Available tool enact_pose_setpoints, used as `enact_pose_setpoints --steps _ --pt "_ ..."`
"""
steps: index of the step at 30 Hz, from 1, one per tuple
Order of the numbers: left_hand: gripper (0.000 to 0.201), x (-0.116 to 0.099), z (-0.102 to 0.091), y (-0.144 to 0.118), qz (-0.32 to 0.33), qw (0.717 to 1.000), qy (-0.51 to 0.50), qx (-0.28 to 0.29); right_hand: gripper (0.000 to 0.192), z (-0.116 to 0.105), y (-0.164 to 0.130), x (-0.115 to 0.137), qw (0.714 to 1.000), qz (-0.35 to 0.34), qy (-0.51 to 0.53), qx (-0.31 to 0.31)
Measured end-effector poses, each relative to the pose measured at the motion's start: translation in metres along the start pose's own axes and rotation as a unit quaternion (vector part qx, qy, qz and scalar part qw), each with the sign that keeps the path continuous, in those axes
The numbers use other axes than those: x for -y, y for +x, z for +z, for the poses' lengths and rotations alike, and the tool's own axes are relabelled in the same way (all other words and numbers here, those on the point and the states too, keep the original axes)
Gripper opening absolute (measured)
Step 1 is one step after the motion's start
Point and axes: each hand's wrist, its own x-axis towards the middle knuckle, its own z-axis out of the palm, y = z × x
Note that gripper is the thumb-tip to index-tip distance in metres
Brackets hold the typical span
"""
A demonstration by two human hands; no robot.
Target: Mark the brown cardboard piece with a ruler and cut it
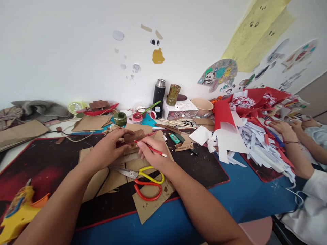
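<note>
My right hand [153, 149] pinches a red pencil [158, 152], its tip pointing left toward a small brown cardboard piece [134, 135]. That piece is steadied by the curled fingers and thumb of my left hand [112, 144]; part of it is hidden behind them. Below both hands, scissors [146, 180] with one yellow and one red handle lie on cut cardboard pieces [151, 201]. A green-labelled eraser [174, 137] rests just right of my right hand.
A yellow glue gun [20, 207] lies at the left. Paint jars [120, 118], a black thermos [158, 93] and a white box [180, 109] stand along the wall. Paper strips [263, 143] are heaped at right, near another person's hands [282, 129].
</note>
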Motion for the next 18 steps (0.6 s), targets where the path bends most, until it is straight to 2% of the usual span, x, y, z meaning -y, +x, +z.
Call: enact_pose_setpoints --steps 7,12,18 --pt "0.050 0.005 -0.002 0.002 0.001 1.000 0.008 0.006 0.050 -0.003 0.008 -0.006 0.987 0.052 0.107 -0.110" --pt "0.052 0.006 -0.003 0.002 0.001 1.000 0.008 0.010 0.049 -0.006 0.012 -0.006 0.983 0.065 0.102 -0.137" --pt "0.052 0.010 -0.002 0.001 0.001 1.000 0.009 0.005 0.037 -0.008 0.013 -0.004 0.982 0.040 0.073 -0.172"
